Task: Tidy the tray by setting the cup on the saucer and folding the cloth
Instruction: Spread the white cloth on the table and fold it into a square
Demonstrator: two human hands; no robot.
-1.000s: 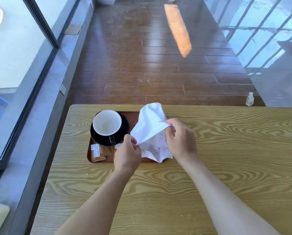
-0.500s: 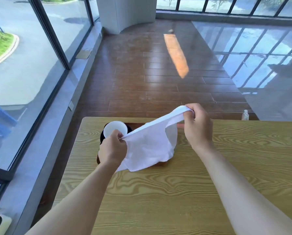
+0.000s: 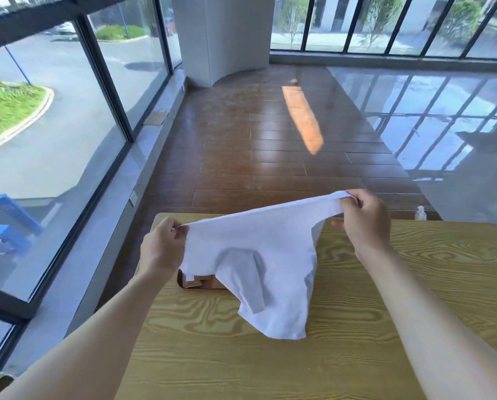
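White cloth [image 3: 259,255] stretched between both raised hands, above tray [image 3: 183,281]

The cloth [image 3: 259,255] is white woven fabric, matt and soft, thin enough that a doubled fold shows through as a grey patch. It hangs limp, with a few loose creases. The table [image 3: 386,327] has a yellowish wood-grain top, bold swirling figure, with a smooth, low-sheen finish; it may be laminate, not solid wood. The tray [image 3: 181,280] shows only a brown corner, seemingly wood or plastic, slightly glossy. The packets [image 3: 194,282] on it look like kraft paper, matt. The floor [image 3: 270,157] is dark brown planking, polished and highly reflective. The small bottle [image 3: 420,213] beyond the table looks like clear plastic.
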